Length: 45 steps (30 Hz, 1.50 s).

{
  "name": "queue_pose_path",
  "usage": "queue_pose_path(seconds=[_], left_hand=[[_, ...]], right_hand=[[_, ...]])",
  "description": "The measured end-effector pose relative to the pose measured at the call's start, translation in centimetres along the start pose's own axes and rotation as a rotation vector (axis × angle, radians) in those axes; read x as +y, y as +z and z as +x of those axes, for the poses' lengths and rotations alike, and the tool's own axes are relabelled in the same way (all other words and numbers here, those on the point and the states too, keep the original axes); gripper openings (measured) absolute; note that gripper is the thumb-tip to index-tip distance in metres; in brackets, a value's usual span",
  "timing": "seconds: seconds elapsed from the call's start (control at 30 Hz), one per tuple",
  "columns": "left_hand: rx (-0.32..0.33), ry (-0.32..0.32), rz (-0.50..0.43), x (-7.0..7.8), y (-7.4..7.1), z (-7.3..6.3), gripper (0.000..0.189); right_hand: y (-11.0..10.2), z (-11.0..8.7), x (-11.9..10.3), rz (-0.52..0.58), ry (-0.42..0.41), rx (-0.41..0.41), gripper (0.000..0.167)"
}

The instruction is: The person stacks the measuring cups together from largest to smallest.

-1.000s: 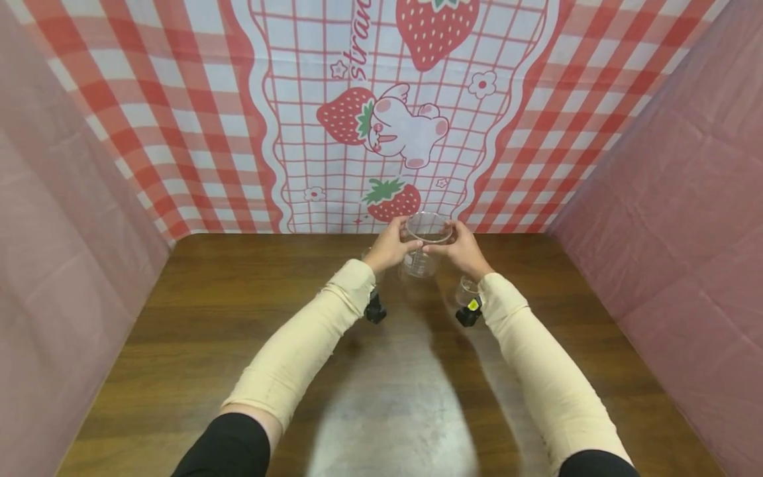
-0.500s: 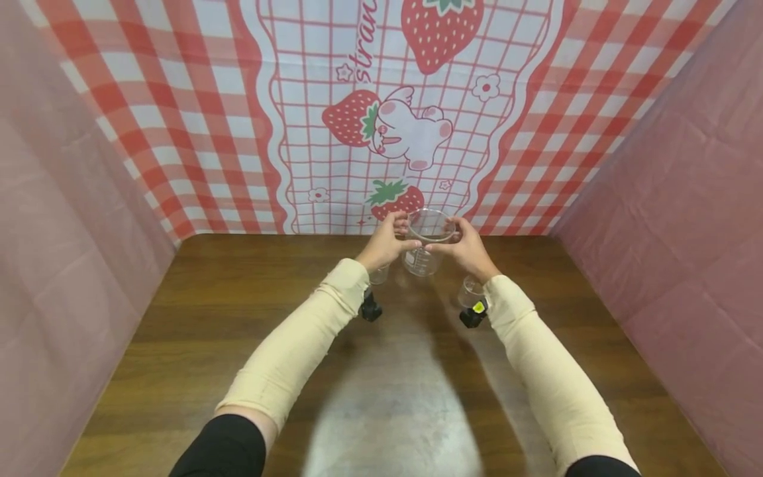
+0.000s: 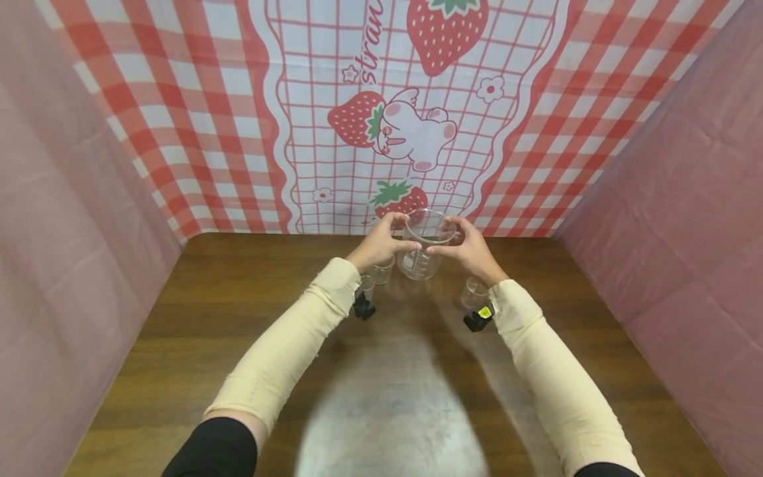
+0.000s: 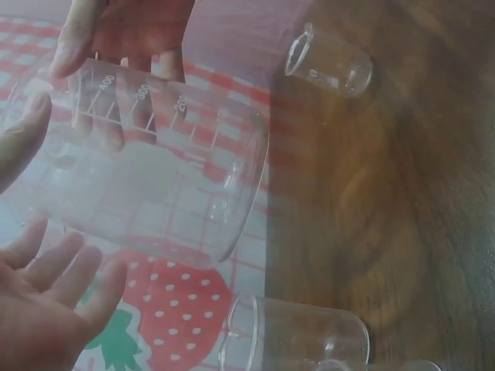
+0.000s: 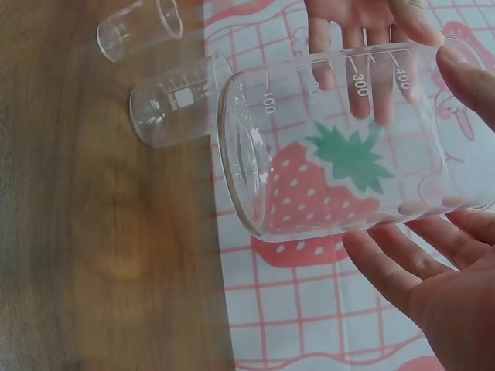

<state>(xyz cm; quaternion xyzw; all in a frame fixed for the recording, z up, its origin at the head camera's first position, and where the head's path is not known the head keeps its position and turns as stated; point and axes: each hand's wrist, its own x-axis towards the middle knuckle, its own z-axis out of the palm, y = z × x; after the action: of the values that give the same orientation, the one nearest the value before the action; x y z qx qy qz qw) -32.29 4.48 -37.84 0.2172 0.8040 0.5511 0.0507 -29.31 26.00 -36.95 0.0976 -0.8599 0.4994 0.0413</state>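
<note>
Between both hands is a large clear glass beaker [image 3: 426, 245] with white graduation marks, held near the back of the table. My left hand [image 3: 381, 244] grips its left side near the rim, the thumb at the front. On the opposite side, my right hand [image 3: 471, 250] holds it likewise, the two thumb tips close together. Both wrist views show the beaker's body [image 4: 147, 162] with fingers along its sides; its base appears apart from the wooden table [image 5: 116, 255]. Some fingertips are seen only through the glass.
Near the left wrist stand two smaller glass beakers, a medium one [image 5: 178, 100] and a smaller one [image 5: 139, 29]. Another small beaker [image 3: 473, 291] stands by the right wrist. A red-and-white checked cloth [image 3: 226, 132] hangs behind the table, with pink cloths at both sides.
The head view has shifted slightly. My left wrist has moved a little left, uncovering the smaller beakers beside it, and my right wrist a little right. Both hands still hold the large beaker.
</note>
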Motion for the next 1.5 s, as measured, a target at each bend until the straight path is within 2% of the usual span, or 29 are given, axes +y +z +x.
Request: queue_pose_path(seconds=[0.23,0.5,0.77,1.03,1.27,1.5], left_hand=[[-0.039,0.0,-0.128,0.0,-0.2,-1.0,0.069],[-0.059,0.032,-0.149,0.4,-0.6,-2.2,0.069],[-0.022,0.045,-0.156,0.8,-0.7,-4.0,0.069],[0.014,0.043,-0.126,1.3,-0.9,-5.7,0.072],[0.033,0.042,-0.181,1.3,-0.9,-7.1,0.072],[0.05,0.068,-0.169,1.0,-1.0,-8.5,0.073]], right_hand=[[0.2,-0.8,-0.6,0.006,-0.024,-0.028,0.077],[0.5,-1.8,-1.6,0.001,-0.058,-0.03,0.076],[1.0,-2.8,-2.3,0.068,-0.126,-0.061,0.069],[1.5,-3.7,-3.0,0.105,-0.121,-0.094,0.074],[2.4,-4.6,-3.5,0.153,-0.13,-0.096,0.075],[3.0,-5.6,-3.6,0.17,-0.17,-0.121,0.075]])
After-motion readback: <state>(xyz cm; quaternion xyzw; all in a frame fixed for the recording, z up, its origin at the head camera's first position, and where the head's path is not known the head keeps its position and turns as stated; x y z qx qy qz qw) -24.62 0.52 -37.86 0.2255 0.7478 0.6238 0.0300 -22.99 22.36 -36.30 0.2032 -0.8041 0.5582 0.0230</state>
